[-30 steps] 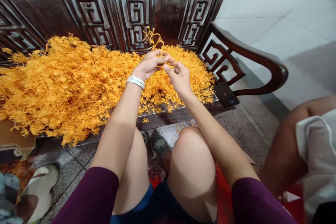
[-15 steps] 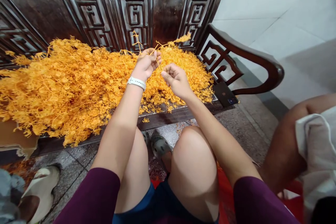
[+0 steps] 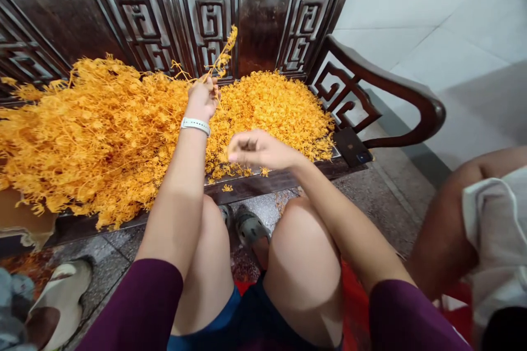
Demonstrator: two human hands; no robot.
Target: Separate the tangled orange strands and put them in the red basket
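Observation:
My left hand is closed around thin orange stems above the pile. One flower stem sticks up to the right from it, with small blossoms along its tip. My right hand is lower and nearer, over the front edge of the pile. Its fingers curl toward the thumb and are slightly blurred; anything between the tips cannot be made out. A large heap of orange flower stems lies to the left. To the right is a flatter pile of loose orange blossoms.
The piles lie on a dark carved wooden bench with a curved armrest. A dark phone lies at its right end. Torn cardboard sits at left. Another person's leg is at right, and a shoe is at lower left.
My hands have moved apart. The left has gone left with the stems, whose blossomed tip now points more upward. The right has dropped toward me and away from the stems.

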